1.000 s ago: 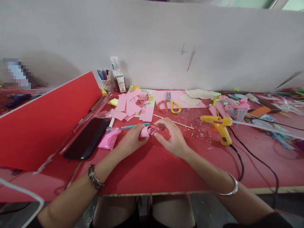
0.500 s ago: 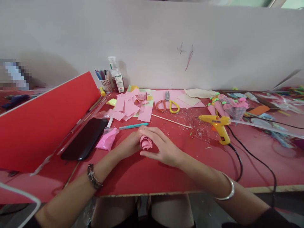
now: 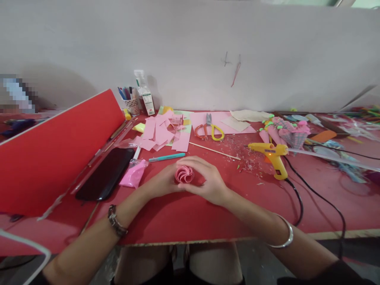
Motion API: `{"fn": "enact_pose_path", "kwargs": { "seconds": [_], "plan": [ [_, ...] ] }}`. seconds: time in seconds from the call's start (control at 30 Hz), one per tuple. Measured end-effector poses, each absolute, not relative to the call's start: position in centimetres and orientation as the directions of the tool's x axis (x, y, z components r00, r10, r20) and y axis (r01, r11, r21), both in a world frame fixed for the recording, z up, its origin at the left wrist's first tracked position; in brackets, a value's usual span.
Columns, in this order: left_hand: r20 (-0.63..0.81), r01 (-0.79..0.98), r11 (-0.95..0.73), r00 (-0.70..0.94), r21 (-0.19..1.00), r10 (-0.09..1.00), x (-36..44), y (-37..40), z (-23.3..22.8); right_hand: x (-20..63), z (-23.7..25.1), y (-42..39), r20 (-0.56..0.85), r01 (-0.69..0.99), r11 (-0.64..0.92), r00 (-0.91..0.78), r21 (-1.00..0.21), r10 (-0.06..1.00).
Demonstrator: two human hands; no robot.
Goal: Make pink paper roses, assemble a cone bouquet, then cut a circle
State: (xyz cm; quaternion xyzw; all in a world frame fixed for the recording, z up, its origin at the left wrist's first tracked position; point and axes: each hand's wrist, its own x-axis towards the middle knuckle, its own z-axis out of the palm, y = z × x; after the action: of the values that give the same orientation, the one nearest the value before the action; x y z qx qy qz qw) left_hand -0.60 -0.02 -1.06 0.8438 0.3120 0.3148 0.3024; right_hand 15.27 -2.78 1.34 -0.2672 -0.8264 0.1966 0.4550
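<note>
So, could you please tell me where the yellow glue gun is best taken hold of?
Grip the glue gun by its handle, which slants down toward the table's near edge, coming from the front. The nozzle points left and the black cord trails from the handle's base, so keep clear of both.

A red surface carries a black phone at near left, a pink bag and teal pen beside it, pink paper pieces and scissors farther back, a thin wooden stick, and a yellow glue gun at right.
</note>
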Motion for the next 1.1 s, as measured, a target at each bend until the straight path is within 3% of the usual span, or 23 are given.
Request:
{"fn": "enact_pose_path", "kwargs": {
  "seconds": [0.17,0.4,0.6,0.73,0.93,1.1],
  "plan": [
    [0.439,0.308,-0.703,0.604,0.641,0.665,-0.8,0.3,-0.5,15.4,1.6,-2.7,0.671,0.301,0.767,-0.372,-0.567,0.641],
    [0.474,0.245,-0.729,0.622,0.638,0.624,-0.4,-0.1,-0.2,15.4,1.7,-2.7,0.612,0.377,0.747,-0.427,-0.548,0.665],
    [0.438,0.289,-0.689,0.597,0.664,0.672,-0.5,-0.1,-0.4,15.4,1.5,-2.5,0.620,0.348,0.767,-0.453,-0.538,0.641],
    [0.396,0.355,-0.675,0.600,0.646,0.695,-0.5,-0.1,-0.4,15.8,1.3,-2.2,0.635,0.432,0.764,-0.431,-0.479,0.641],
    [0.541,0.389,-0.684,0.422,0.617,0.728,-0.8,-0.3,0.2,16.7,0.7,-0.9,0.606,0.615,0.723,-0.456,-0.314,0.652],
    [0.673,0.363,-0.768,0.372,0.528,0.639,-0.9,-0.6,0.2,16.9,0.3,-0.5,0.550,0.647,0.696,-0.474,-0.312,0.688]
  ]
}}
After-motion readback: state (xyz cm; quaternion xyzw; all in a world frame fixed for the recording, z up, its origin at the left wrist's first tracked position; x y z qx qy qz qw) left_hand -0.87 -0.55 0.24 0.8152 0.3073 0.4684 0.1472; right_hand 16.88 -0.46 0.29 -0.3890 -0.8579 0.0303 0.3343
